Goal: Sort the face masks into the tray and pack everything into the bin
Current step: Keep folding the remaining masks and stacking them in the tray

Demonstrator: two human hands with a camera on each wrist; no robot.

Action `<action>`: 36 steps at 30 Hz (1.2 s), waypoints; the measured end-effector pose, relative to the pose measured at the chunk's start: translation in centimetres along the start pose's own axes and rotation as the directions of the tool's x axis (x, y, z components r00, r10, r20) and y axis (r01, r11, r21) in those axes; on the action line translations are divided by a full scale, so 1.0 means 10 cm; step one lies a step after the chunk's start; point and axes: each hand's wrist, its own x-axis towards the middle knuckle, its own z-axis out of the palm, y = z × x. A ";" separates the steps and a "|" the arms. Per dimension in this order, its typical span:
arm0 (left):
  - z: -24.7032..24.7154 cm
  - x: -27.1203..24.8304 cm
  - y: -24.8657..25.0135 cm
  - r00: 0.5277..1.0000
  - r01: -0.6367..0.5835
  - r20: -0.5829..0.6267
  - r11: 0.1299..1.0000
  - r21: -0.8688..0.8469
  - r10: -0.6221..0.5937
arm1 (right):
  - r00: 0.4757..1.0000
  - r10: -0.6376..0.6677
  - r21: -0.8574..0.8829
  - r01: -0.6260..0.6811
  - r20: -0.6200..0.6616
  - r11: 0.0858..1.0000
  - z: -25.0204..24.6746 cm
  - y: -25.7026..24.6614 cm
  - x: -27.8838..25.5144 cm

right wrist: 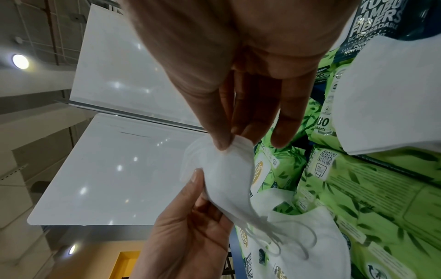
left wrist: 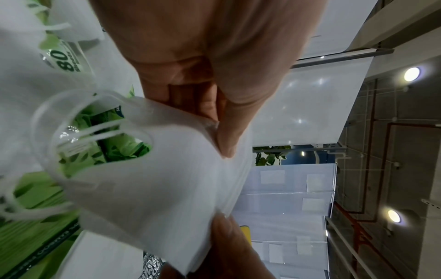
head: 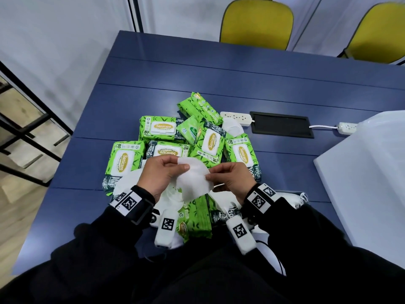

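1. Hands first: the left hand (head: 163, 175) pinches the top left edge of a white folded fabric face mask (head: 192, 181) between thumb and fingers, and the right hand (head: 230, 179) pinches its right edge, so the mask hangs in the air between them above the pile.
2. Slipping is the likely fault: both holds are only fingertip pinches on thin cloth, so one could let go and drop the mask back among the packs.
3. Snagging is another: its thin white elastic ear loops (right wrist: 281, 237) dangle toward other loose white masks (head: 129, 181) below and could drag one along.
4. Around lie bright green plastic wet-wipe packs (head: 161, 130) on the dark blue table (head: 241, 80); their lids read "Sanicare", with "80 Sheets" and "Bamboo Fibers Biodegradable".
5. A white container (head: 368, 172) stands at the right edge; whether it is the tray or bin I cannot tell.
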 end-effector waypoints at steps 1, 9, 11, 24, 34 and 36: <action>0.00 0.00 -0.01 1.000 0.008 -0.005 1.000 -0.006 -0.008 | 1.000 -0.003 -0.006 0.003 -0.004 1.000 0.00 0.00 0.00; 0.05 0.01 -0.03 0.999 0.041 -0.017 0.997 -0.061 -0.042 | 1.000 -0.002 -0.033 0.003 0.021 0.999 0.01 0.04 -0.02; 0.04 0.01 -0.03 0.999 0.044 -0.013 0.997 -0.062 -0.045 | 1.000 0.008 -0.023 -0.008 0.010 1.000 0.00 0.04 -0.02; 0.00 -0.02 -0.02 0.999 0.047 0.015 0.998 -0.030 -0.047 | 0.997 0.074 0.104 -0.075 0.013 0.992 -0.10 0.07 -0.04; 0.01 -0.02 -0.02 0.998 0.058 0.013 0.997 -0.051 -0.057 | 0.994 0.094 0.104 -0.099 0.054 0.990 -0.15 0.07 -0.06; 0.01 -0.01 -0.02 0.998 0.058 0.009 0.997 -0.049 -0.057 | 0.993 0.095 0.082 -0.100 0.066 0.992 -0.15 0.06 -0.06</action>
